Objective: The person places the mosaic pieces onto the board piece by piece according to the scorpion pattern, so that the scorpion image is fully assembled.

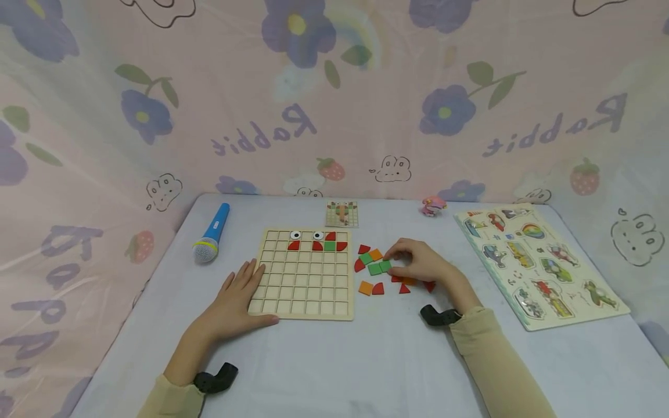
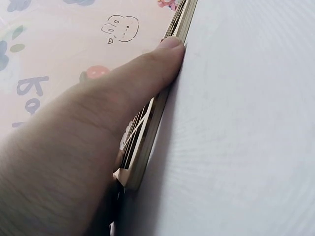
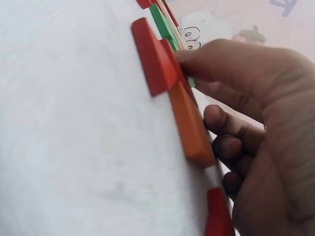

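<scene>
A wooden grid board lies on the white table. Two eye tiles, several red quarter-round pieces and a green square sit in its upper cells. My left hand rests along the board's left edge and lower left corner, fingers straight and spread, the thumb lying on the front edge. To the right of the board, my right hand pinches a green square tile between thumb and index finger. Another green tile touches it. Beneath that hand, red pieces and an orange piece are partly hidden.
More loose red, orange and green pieces lie around the right hand. A small pattern card is behind the board. A blue toy microphone lies at left. A pink figurine stands at the back; a picture puzzle board lies at right.
</scene>
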Motion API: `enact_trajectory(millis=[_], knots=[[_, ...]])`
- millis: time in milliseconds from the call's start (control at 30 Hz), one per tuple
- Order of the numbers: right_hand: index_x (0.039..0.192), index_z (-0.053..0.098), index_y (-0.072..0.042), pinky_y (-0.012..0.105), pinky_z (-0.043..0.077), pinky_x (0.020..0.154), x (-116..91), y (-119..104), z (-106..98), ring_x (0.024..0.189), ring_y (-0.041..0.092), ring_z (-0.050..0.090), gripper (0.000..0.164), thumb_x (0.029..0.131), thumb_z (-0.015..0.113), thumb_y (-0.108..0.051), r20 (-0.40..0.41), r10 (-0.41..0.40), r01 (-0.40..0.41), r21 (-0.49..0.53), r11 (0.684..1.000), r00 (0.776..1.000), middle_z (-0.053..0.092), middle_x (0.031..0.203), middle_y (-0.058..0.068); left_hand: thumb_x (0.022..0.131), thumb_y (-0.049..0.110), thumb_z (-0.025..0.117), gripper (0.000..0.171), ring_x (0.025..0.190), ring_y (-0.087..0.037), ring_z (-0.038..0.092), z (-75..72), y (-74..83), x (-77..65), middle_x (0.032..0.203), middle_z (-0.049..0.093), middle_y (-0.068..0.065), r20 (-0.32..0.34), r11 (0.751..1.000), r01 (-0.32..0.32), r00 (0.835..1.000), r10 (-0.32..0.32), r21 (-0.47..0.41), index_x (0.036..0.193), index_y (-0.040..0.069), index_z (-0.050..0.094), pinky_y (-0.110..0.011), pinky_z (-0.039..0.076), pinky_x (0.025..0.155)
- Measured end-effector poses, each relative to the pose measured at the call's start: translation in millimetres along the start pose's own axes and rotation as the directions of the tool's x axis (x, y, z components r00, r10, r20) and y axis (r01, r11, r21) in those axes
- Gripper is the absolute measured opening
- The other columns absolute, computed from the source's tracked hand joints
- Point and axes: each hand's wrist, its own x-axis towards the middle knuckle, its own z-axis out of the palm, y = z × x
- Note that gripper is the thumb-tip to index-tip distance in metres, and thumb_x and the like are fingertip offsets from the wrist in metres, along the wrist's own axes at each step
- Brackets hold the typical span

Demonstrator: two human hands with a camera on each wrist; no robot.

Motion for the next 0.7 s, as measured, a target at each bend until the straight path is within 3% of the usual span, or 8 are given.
enact_trajectory(millis=[367, 700], knots=[[0.115, 0.079, -0.016, 0.031, 0.049, 0.086, -1.1, 4.1, 2.0, 0.093, 0.017, 0.058, 0.023, 0.093, 0.084, -0.019, -0.065, -0.024, 0.025, 0.022, 0.999, 0.998, 0.064, 0.096, -0.005, 0.081, 0.073, 0.078, 0.125, 0.164, -0.041, 0.006, 0.3, -1.3, 0.2, 0.176, 0.011, -0.023, 0.004, 1.0, 0.002, 1.0, -0.002, 0.011, 0.169, 0.003, 0.022, -0.064, 0.005, 0.129], [0.116, 0.078, -0.017, 0.034, 0.049, 0.089, -2.6, 3.7, 1.1, 0.095, 0.019, 0.058, 0.024, 0.094, 0.084, -0.024, -0.062, -0.003, 0.006, 0.046, 0.999, 0.998, 0.065, 0.097, -0.005, 0.081, 0.072, 0.078, 0.124, 0.164, -0.042, 0.007, -0.1, -0.4, 0.9, 0.176, 0.013, -0.023, -0.001, 1.0, -0.003, 1.0, 0.003, 0.013, 0.168, 0.002, 0.023, -0.064, 0.006, 0.129]])
